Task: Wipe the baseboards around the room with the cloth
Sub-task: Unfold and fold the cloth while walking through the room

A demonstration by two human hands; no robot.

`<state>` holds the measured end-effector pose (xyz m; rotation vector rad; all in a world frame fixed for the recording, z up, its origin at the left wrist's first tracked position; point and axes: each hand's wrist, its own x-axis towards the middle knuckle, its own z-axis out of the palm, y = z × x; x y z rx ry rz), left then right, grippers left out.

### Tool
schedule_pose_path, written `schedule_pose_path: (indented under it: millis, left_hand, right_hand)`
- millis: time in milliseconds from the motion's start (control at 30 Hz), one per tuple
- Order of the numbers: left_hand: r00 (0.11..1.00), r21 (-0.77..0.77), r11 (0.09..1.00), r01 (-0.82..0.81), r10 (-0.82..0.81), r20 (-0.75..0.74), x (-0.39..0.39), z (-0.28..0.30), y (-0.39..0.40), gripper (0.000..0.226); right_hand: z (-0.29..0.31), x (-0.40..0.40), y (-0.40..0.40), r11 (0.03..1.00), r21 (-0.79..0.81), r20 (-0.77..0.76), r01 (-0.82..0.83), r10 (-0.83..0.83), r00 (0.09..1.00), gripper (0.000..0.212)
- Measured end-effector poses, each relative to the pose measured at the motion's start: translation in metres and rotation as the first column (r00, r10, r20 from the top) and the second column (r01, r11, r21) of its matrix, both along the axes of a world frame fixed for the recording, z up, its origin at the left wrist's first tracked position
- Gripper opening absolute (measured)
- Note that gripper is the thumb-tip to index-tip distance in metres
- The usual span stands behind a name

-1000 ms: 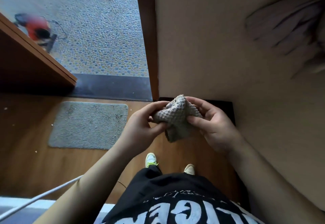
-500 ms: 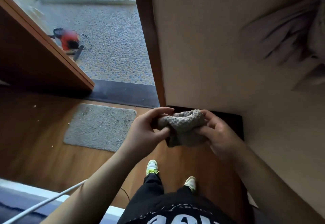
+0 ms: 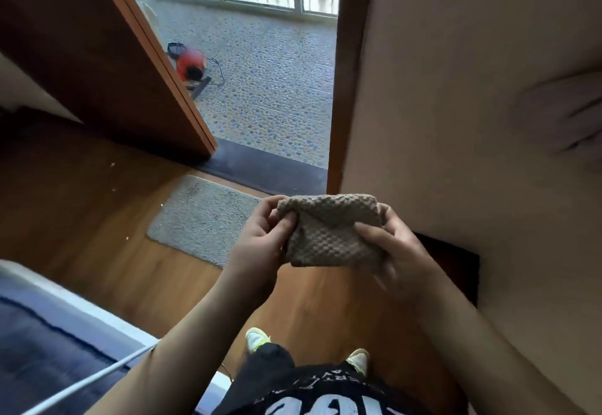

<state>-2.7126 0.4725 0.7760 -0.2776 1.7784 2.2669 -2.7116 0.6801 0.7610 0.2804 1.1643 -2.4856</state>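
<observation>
A beige waffle-textured cloth (image 3: 329,232) is held in front of me at waist height, folded into a rough rectangle. My left hand (image 3: 260,238) pinches its left edge with thumb and fingers. My right hand (image 3: 394,251) grips its right edge, thumb on the front. A dark baseboard (image 3: 452,261) runs along the foot of the beige wall (image 3: 456,121) on the right, just behind my right hand.
A grey mat (image 3: 198,219) lies on the wooden floor before the doorway. An open wooden door (image 3: 97,49) stands at left. A red appliance (image 3: 190,64) sits on the pebbled floor beyond. A blue bed edge (image 3: 49,333) is at lower left.
The crumpled cloth has been spread and folded flatter between both hands. The view has tilted up, showing more of the doorway and windows.
</observation>
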Motion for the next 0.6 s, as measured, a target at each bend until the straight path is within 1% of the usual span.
schedule_pose_path:
  millis: [67,133,200,300,333,367,467,600]
  left_hand:
    - [0.996,0.066,0.994,-0.093,0.091,0.023,-0.001,-0.001,-0.028,0.013]
    - [0.986,0.029,0.986,-0.166,0.166,0.011,-0.001,-0.001,-0.060,0.012]
    - [0.974,-0.008,0.974,-0.225,0.225,-0.018,-0.001,-0.002,-0.094,0.010]
    - [0.944,0.006,0.944,-0.329,0.329,-0.022,0.000,-0.003,-0.141,0.023]
    - [0.929,0.016,0.929,-0.370,0.370,-0.011,-0.001,-0.002,-0.157,0.024]
    - [0.913,0.024,0.913,-0.408,0.408,0.000,-0.002,-0.001,-0.173,0.023]
    - [0.867,0.044,0.866,-0.498,0.497,0.033,-0.006,0.003,-0.221,0.012]
    - [0.823,0.074,0.820,-0.568,0.567,0.037,-0.006,0.012,-0.268,0.009]
  right_hand:
    - [0.005,-0.012,-0.027,0.998,-0.062,-0.009,0.012,-0.012,1.000,0.073]
    - [0.010,-0.025,-0.059,0.999,-0.049,0.008,-0.017,0.018,1.000,0.071]
    - [0.013,-0.037,-0.094,0.993,0.049,-0.002,-0.106,0.106,0.994,0.068]
    - [0.016,-0.055,-0.146,0.932,0.246,-0.053,-0.267,0.288,0.956,0.040]
    - [0.017,-0.060,-0.163,0.908,0.290,-0.051,-0.303,0.331,0.942,0.035]
    - [0.017,-0.065,-0.179,0.889,0.323,-0.048,-0.326,0.360,0.932,0.036]
    - [0.017,-0.082,-0.224,0.850,0.397,-0.065,-0.345,0.402,0.914,0.049]
    - [0.021,-0.097,-0.277,0.823,0.399,-0.051,-0.404,0.459,0.887,0.061]
